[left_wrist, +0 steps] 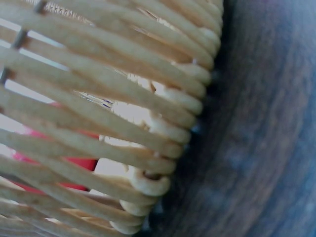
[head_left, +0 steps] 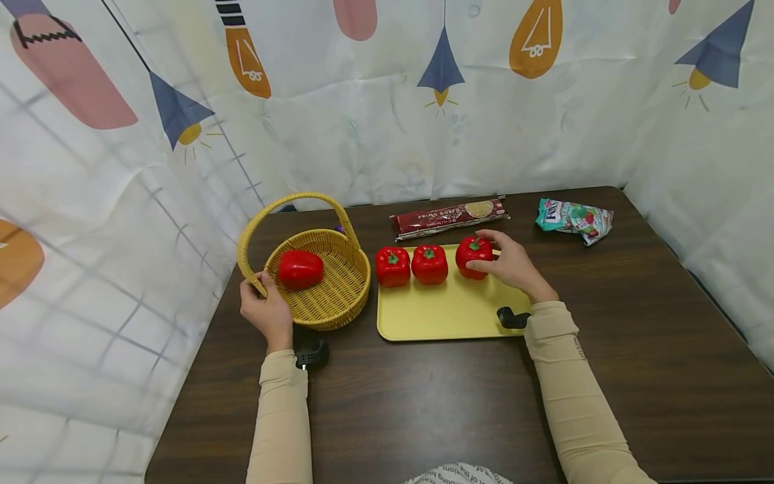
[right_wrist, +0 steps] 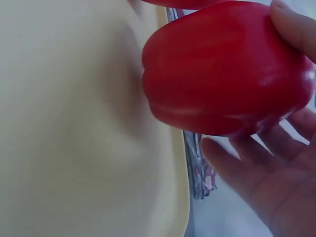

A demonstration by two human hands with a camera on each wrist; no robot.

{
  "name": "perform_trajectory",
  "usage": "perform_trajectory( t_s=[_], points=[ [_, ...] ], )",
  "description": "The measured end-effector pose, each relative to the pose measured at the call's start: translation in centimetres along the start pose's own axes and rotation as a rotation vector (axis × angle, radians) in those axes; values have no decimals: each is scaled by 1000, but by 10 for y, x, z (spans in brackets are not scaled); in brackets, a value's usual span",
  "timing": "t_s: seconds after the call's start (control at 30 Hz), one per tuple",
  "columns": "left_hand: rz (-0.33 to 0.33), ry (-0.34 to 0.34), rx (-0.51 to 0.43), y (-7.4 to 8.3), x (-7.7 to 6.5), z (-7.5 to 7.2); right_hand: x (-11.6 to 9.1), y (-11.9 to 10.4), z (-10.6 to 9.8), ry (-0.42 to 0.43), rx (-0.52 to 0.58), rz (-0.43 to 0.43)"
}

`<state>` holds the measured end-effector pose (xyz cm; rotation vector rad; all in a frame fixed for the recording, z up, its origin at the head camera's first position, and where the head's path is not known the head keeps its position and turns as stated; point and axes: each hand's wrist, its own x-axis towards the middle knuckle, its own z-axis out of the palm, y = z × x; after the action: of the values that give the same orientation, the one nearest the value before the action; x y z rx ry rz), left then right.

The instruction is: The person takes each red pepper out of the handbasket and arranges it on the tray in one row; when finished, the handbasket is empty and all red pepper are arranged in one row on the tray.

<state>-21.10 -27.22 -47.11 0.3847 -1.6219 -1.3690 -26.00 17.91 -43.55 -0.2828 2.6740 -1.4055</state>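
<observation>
At the left, my left hand (head_left: 269, 314) grips the base of the handle of a yellow wicker basket (head_left: 331, 320). A red bell pepper (head_left: 300, 269) lies on its side in the basket. My right hand (head_left: 514, 267) holds another red bell pepper (head_left: 472, 254) with its stem up, thumb on one side and fingers on the other, over the yellow tray (head_left: 441, 319). Its base is close over the tray in the right wrist view. Two more peppers, a middle one (head_left: 430, 264) and a left one (head_left: 392, 267), stand along the tray's far side. Woven strands (left_wrist: 108, 94) fill the left wrist view.
Behind the tray lies a long dark-red snack packet (head_left: 450, 218). A green and white snack bag (head_left: 574, 218) is at the back right. All stand on a dark brown wooden table (head_left: 423, 403), with a patterned cloth (head_left: 387, 134) hanging behind it.
</observation>
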Motion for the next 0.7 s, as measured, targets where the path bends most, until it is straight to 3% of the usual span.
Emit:
perform_trajectory(
  t_s=[0.37, 0.7],
  points=[
    [33, -5, -3, -4, 1, -1, -1, 2, -1, -88, -33, -23],
    [-5, -6, 5, -4, 1, 0, 0, 1, 3, -109, -25, -64]
  ],
)
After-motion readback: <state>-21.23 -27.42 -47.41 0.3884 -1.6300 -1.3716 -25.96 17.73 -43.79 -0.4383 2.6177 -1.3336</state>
